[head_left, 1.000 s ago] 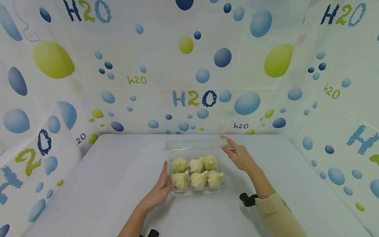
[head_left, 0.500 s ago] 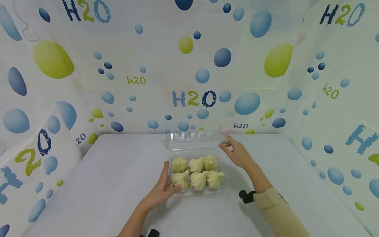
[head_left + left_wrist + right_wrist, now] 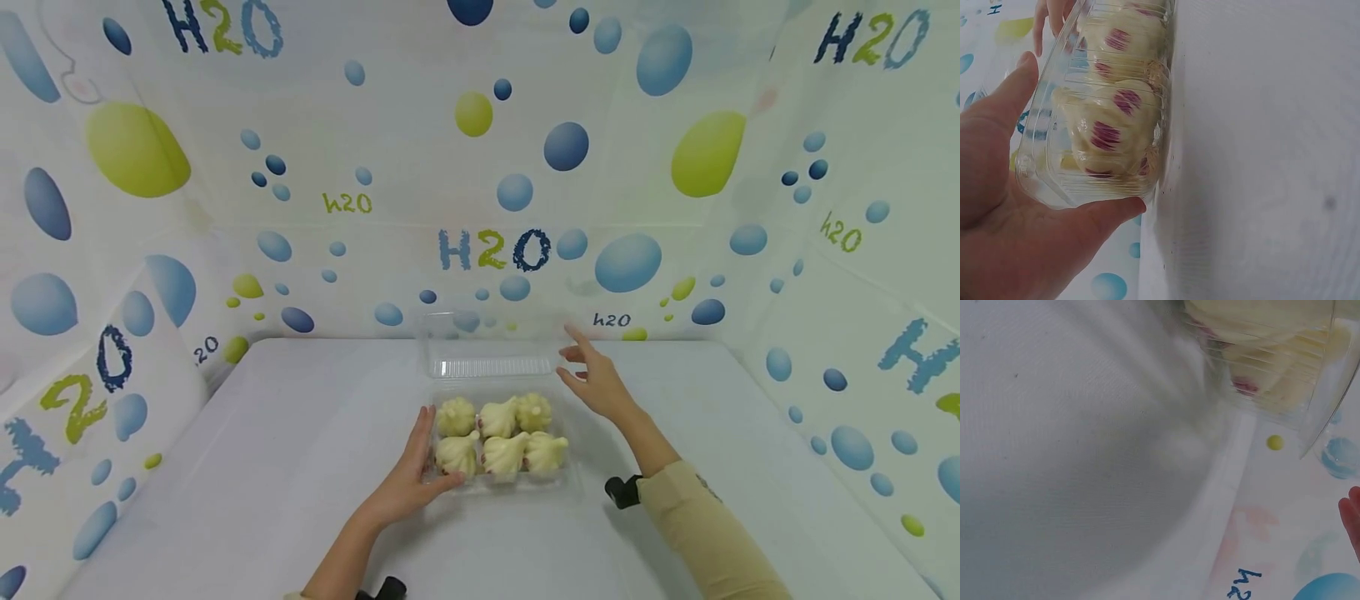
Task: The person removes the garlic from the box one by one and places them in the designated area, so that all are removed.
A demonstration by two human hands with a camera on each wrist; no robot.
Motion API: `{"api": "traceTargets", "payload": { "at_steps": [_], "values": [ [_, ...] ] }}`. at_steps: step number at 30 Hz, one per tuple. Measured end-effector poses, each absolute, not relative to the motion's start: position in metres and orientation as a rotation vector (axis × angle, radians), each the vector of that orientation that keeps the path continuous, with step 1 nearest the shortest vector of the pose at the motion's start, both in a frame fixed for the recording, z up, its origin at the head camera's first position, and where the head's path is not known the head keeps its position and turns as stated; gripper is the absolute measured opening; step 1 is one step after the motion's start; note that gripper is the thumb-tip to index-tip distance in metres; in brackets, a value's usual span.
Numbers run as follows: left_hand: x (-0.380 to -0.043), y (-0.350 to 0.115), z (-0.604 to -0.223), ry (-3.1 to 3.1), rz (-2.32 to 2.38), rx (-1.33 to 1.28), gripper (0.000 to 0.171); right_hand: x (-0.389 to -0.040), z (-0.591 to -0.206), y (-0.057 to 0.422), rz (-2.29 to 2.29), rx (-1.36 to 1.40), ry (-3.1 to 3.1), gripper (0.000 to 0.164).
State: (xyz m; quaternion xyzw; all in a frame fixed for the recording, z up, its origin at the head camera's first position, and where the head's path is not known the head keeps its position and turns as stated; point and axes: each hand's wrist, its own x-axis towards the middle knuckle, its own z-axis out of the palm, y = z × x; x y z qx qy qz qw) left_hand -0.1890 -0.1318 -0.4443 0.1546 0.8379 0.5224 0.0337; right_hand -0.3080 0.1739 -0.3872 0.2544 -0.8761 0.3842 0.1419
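A clear plastic clamshell box (image 3: 517,488) holds several pale garlic bulbs (image 3: 504,454) in two rows. Its transparent lid (image 3: 491,367) stands folded back behind it. My left hand (image 3: 408,487) rests against the box's left front corner, thumb along the front and fingers straight along the side. In the left wrist view purple streaks mark the garlic (image 3: 1105,134) through the ribbed wall. Beside the lid's right end is my right hand (image 3: 603,385), index finger extended, the others loosely bent. The right wrist view catches only its fingertips (image 3: 1350,515), apart from the box.
All this is on a white-covered table (image 3: 300,467). A patterned curtain (image 3: 405,150) with blue and green drops closes off the back and sides. A black wrist-camera mount (image 3: 622,492) sticks out from the right sleeve.
The lid has swung further back and up, away from the garlic. My right hand has moved slightly back and come off the lid. My left thumb has slid right along the box's front.
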Motion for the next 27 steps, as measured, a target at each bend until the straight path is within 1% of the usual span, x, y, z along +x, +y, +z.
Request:
{"api": "traceTargets", "payload": {
  "at_steps": [4,8,12,15,23,27],
  "values": [
    [-0.189,-0.131,-0.443,2.591,1.595,0.478,0.1,-0.314,-0.387,0.171,1.182,0.731,-2.49,0.071],
    [-0.189,-0.131,-0.443,2.608,1.579,0.482,0.099,-0.321,-0.389,0.169,1.233,0.718,-2.471,0.078],
    [-0.19,-0.131,-0.446,2.619,1.573,0.48,0.098,-0.326,-0.392,0.166,1.268,0.667,-2.463,0.084],
    [-0.191,-0.131,-0.447,2.617,1.586,0.484,0.097,-0.329,-0.394,0.163,1.302,0.617,-2.454,0.085],
    [-0.189,-0.13,-0.446,2.605,1.585,0.484,0.098,-0.336,-0.4,0.16,1.287,0.557,-2.519,0.081],
    [-0.187,-0.13,-0.444,2.604,1.589,0.494,0.099,-0.338,-0.404,0.162,1.286,0.563,-2.549,0.074]
  ]
}}
